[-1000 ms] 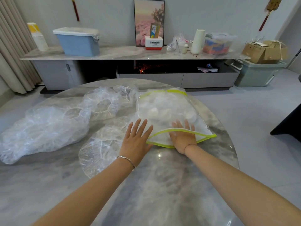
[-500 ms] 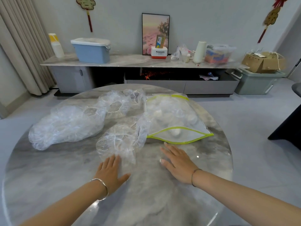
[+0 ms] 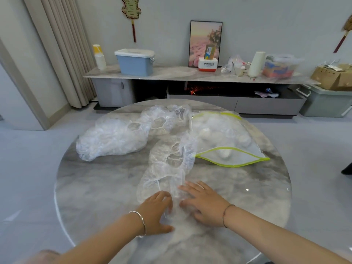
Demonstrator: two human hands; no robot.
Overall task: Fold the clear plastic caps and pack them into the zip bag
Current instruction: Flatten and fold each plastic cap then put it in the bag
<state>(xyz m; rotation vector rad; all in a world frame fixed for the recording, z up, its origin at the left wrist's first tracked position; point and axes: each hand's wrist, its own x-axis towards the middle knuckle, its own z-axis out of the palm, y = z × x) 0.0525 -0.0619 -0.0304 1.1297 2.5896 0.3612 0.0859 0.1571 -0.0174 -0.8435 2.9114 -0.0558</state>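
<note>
Holding: both hands rest on the near end of a clear plastic cap (image 3: pixel 162 180), which lies spread near the middle of the round marble table (image 3: pixel 91 187); it seems pinned flat there so it can be folded
Left hand: the left hand (image 3: pixel 156 210) sits palm down on the cap's near left edge; its fingers are bent at the knuckles with the tips on the film and the thumb out to the side; whether they pinch the plastic cannot be told
Right hand: the right hand (image 3: pixel 205 204) lies flat just beside it; its fingers are straight and slightly spread, pressing the film to the table and gripping nothing
Second cap: another crumpled cap (image 3: pixel 175 149) lies just beyond the first; its far right edge touches the left corner of the bag's mouth
Zip bag: the zip bag (image 3: pixel 232 130) lies flat on the far right of the table; its yellow-green mouth gapes toward the near side, probably left that way so caps slide in without fuss
Packed caps: several pale folded bundles (image 3: pixel 224 154) show through the bag, one of them just inside the mouth
Waiting heap: a large pile of unfolded caps (image 3: pixel 114 138) sits on the far left, well apart from the hands
Stage: some caps are packed and many are still loose; judging by this, the task is well short of done
</note>
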